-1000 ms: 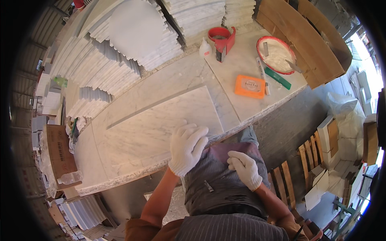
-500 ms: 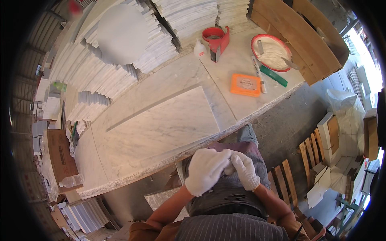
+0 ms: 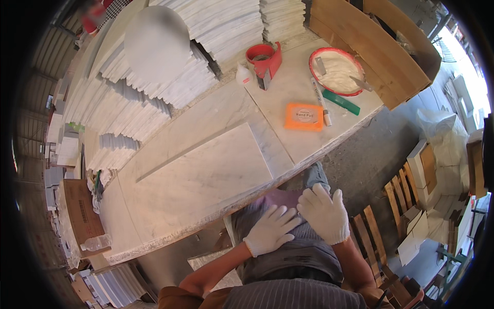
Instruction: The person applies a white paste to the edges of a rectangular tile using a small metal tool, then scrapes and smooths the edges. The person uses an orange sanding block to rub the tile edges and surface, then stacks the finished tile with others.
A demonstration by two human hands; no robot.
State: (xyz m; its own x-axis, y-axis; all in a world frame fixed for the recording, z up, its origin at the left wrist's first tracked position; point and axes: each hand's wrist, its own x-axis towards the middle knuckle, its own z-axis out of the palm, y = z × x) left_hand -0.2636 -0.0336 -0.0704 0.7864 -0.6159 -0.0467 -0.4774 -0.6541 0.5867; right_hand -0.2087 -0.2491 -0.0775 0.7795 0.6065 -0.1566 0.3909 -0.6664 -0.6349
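Both my hands wear white knit gloves and hover before my body, near the table's front edge. My left hand (image 3: pixel 271 230) has its fingers apart and holds nothing. Slightly higher and to its right, my right hand (image 3: pixel 324 212) is spread too, thumb out, with nothing in it. The two hands are close together. Just beyond them, a flat rectangular marble slab (image 3: pixel 211 157) lies on the marble-topped worktable (image 3: pixel 116 216).
On the table's right stand an orange hand pad (image 3: pixel 304 117), a marker (image 3: pixel 321 102), a green bar-shaped tool (image 3: pixel 341 102), a red-rimmed bowl (image 3: pixel 337 72) of white paste with scrapers, a red tape dispenser (image 3: pixel 265 63) and a white bottle (image 3: pixel 244 75). Stacked slabs (image 3: pixel 180 77) line the back.
My hands, which were together, have come apart and spread their fingers. The right one has risen a little. The whole view has shifted slightly.
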